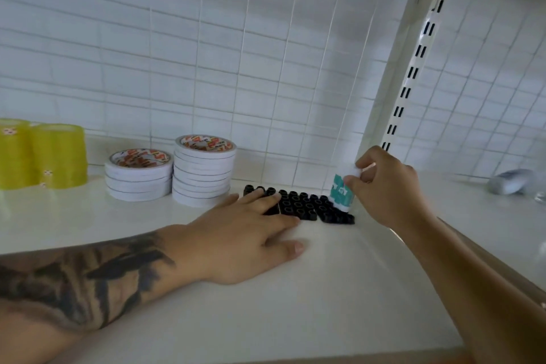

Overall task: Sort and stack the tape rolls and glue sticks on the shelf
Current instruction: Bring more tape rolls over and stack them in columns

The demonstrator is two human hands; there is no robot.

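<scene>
Left forearm (pixel 74 281) lies across the shelf (pixel 266 304) near its front edge. Left hand (pixel 245 236) is flat, fingers straight, tips resting on the left end of the black tray (pixel 307 208) — looks like it's steadying it. Right hand (pixel 390 189) pinches a glue stick (pixel 342 190) by its white cap, stick upright, base at the tray's right end, near the shelf's back right corner by the upright (pixel 413 74). Can't tell if it's seated in a socket yet.

Tray otherwise shows empty sockets; judging by that, glue sorting has barely begun.

Left of the tray, along the back edge: two tape stacks (pixel 204 170), white, neat, just beside each other, the right one taller. Further left, yellow rolls (pixel 44 154), stacked at the left edge. Tape looks mostly done.

Right of the upright, a blurred grey object (pixel 511 182) — unidentifiable.
</scene>
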